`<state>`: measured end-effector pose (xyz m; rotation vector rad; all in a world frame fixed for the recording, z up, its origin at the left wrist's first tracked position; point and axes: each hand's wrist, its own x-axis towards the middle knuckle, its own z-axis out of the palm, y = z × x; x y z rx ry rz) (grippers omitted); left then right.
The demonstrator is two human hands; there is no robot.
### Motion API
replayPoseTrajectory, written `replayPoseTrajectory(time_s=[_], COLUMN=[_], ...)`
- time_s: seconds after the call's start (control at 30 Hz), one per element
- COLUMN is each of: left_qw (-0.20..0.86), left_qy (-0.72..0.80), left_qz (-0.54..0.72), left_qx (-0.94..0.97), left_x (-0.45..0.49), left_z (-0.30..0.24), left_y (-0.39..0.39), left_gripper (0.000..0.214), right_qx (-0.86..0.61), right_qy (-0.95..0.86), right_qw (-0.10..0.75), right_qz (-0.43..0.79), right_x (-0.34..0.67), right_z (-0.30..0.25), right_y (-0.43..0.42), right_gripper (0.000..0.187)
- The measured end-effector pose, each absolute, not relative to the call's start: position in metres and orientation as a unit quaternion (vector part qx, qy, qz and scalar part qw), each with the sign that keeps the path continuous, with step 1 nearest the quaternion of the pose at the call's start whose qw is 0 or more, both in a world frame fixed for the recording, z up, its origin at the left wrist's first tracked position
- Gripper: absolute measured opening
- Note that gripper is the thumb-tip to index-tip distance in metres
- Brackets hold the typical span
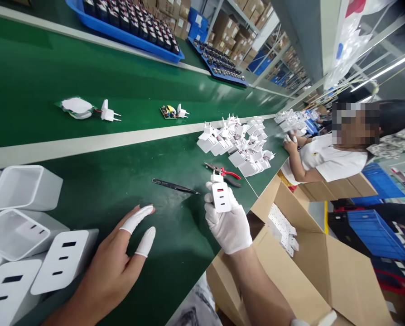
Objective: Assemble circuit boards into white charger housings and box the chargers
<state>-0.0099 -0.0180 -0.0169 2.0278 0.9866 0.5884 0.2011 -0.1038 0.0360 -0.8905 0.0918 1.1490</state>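
My right hand (232,232), in a white glove, grips a white wall charger (222,206) with several port slots facing me; part of its plug end shows at the top. My left hand (112,260) has its fingers stretched apart above the table, with white finger cots on two fingers and nothing held. Close beside it on the left stand white charger housings (68,253), some with their hollow ends showing. Black tweezers (175,186) lie between my hands. Just behind the charger rest red-handled pliers (228,172), partly hidden.
White charger parts (248,156) are heaped farther along the green table (121,167). An open carton (311,244) with white pieces stands at right. Across the pale strip lie a circuit board (169,112) and a blue tray (127,38). A co-worker (325,154) handles parts beyond.
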Motion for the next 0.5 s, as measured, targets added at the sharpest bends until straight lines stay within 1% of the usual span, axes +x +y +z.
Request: replayPoseTrajectory(time_s=[0.07, 0.13, 0.17, 0.23, 0.27, 0.3, 0.37, 0.5], left_qw=[0.389, 0.373, 0.363, 0.341, 0.332, 0.324, 0.31, 0.28], left_qy=[0.388, 0.383, 0.378, 0.362, 0.352, 0.342, 0.327, 0.316], left_qz=[0.234, 0.239, 0.244, 0.256, 0.263, 0.27, 0.282, 0.272], left_qx=[0.802, 0.811, 0.816, 0.829, 0.835, 0.84, 0.847, 0.865], left_x=[-0.01, -0.011, -0.011, -0.012, -0.012, -0.012, -0.011, -0.009], left_z=[-0.018, -0.019, -0.02, -0.02, -0.02, -0.021, -0.022, -0.021], left_y=[-0.018, -0.019, -0.019, -0.018, -0.017, -0.017, -0.016, -0.02], left_gripper=[0.042, 0.042, 0.042, 0.04, 0.039, 0.037, 0.035, 0.035], right_qx=[-0.451, -0.564, -0.654, -0.819, -0.87, -0.887, -0.897, -0.908], right_qy=[0.009, -0.066, -0.12, -0.214, -0.24, -0.235, -0.228, -0.251], right_qw=[0.732, 0.696, 0.655, 0.52, 0.429, 0.387, 0.351, 0.304], right_qz=[0.51, 0.44, 0.358, 0.115, -0.026, -0.094, -0.142, -0.142], right_x=[0.2, 0.207, 0.216, 0.244, 0.262, 0.282, 0.321, 0.372], right_z=[0.035, 0.032, 0.03, 0.024, 0.022, 0.019, 0.012, -0.005], right_y=[-0.107, -0.113, -0.118, -0.129, -0.135, -0.141, -0.15, -0.158], right_gripper=[0.032, 0.042, 0.048, 0.057, 0.061, 0.064, 0.064, 0.061])
